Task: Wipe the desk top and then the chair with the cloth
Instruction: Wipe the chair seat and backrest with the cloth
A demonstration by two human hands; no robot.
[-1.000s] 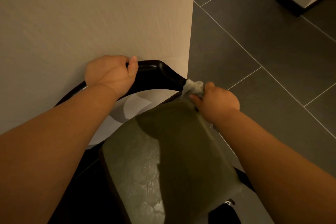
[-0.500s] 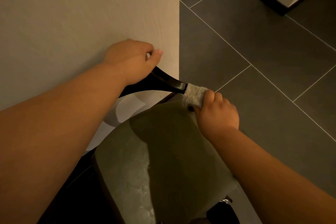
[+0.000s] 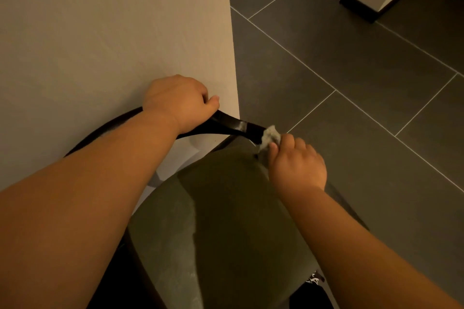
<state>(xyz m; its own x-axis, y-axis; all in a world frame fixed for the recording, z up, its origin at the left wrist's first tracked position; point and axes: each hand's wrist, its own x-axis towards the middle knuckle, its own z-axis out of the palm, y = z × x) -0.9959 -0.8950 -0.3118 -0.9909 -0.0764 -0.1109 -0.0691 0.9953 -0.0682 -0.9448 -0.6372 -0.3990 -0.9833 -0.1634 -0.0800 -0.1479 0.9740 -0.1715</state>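
Note:
A chair with a grey-green padded seat (image 3: 226, 221) and a curved black glossy backrest (image 3: 236, 126) stands against a pale wall. My left hand (image 3: 179, 101) grips the top of the backrest rail. My right hand (image 3: 296, 165) pinches a small bunched grey cloth (image 3: 270, 136) and presses it on the right end of the black rail, just above the seat's corner. Both forearms cross the lower part of the view.
The beige wall (image 3: 113, 32) fills the left and ends at a corner beside the chair. Dark grey floor tiles (image 3: 351, 70) spread to the right. Another wall's base with black skirting (image 3: 359, 7) stands at the top right.
My left hand has slid right along the backrest rail toward its right end. My right hand with the cloth stays at the rail's right end. The view has shifted.

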